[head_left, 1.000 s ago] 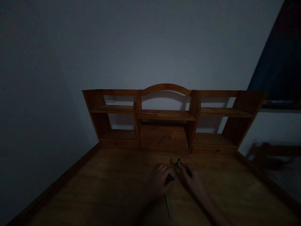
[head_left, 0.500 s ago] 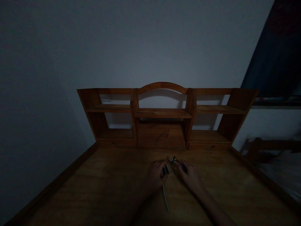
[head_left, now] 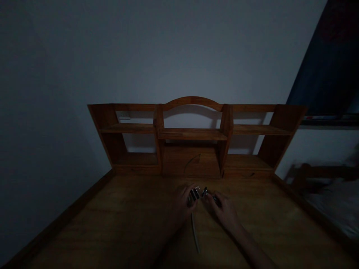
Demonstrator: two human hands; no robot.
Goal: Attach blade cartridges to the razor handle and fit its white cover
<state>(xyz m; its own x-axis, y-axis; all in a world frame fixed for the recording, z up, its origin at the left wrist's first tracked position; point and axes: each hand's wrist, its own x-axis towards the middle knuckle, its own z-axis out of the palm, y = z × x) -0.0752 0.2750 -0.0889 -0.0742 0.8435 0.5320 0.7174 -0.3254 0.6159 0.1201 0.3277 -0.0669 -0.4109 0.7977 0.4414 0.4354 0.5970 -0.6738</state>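
Over the desk (head_left: 126, 216), my left hand (head_left: 182, 203) is closed around a small dark block with shiny metal parts (head_left: 195, 193). A pale grey cable (head_left: 194, 233) runs down from beneath that hand; whether it joins the block cannot be seen. Just to the right, my right hand (head_left: 226, 211) pinches a small dark piece with a shiny tip (head_left: 204, 192). A dark part (head_left: 217, 201) of what this hand holds shows between its fingers. The two held pieces are close together, with a narrow gap between them. Dim light hides their exact kind.
A wooden shelf unit (head_left: 192, 133) with several compartments stands along the back of the desk, against the wall (head_left: 179, 52). Raised wooden edges (head_left: 67, 215) border the desk's sides. At the right are a dark window or curtain (head_left: 331, 71) and a wooden frame (head_left: 322, 172).
My left hand has turned and moved slightly up, so more of the shiny metal on its block shows. My right hand has shifted slightly left. The view has moved a little.
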